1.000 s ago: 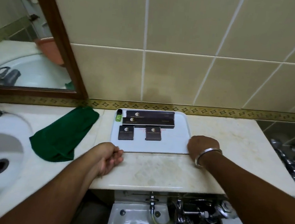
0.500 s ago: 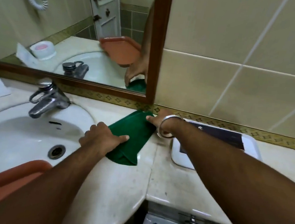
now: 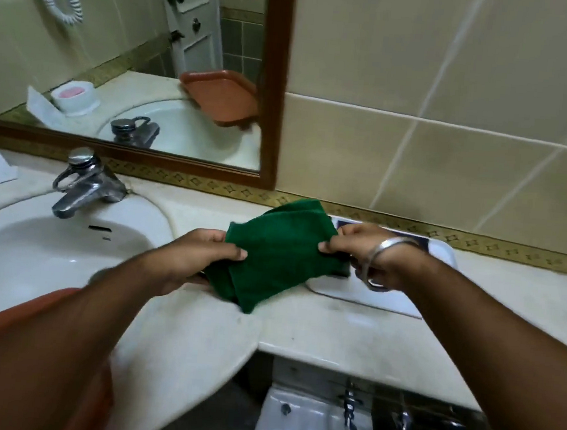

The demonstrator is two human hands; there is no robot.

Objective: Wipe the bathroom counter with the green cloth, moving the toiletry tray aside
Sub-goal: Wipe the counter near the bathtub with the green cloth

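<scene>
Head view: the green cloth [image 3: 273,253] is held lifted between both hands just above the worktop, between the basin [image 3: 32,247] and the toiletry tray [image 3: 388,297], so the step in hand is judged to be readying the cloth, with no wiping begun and the tray not yet set aside at the back-right. The left hand [image 3: 200,252] is pinched shut on the cloth's left edge and the right hand [image 3: 358,247], bangled at the wrist, on its right edge, both forearms reaching forward. Next, bunching the cloth into one hand is called for, freeing the other to shift the tray.
</scene>
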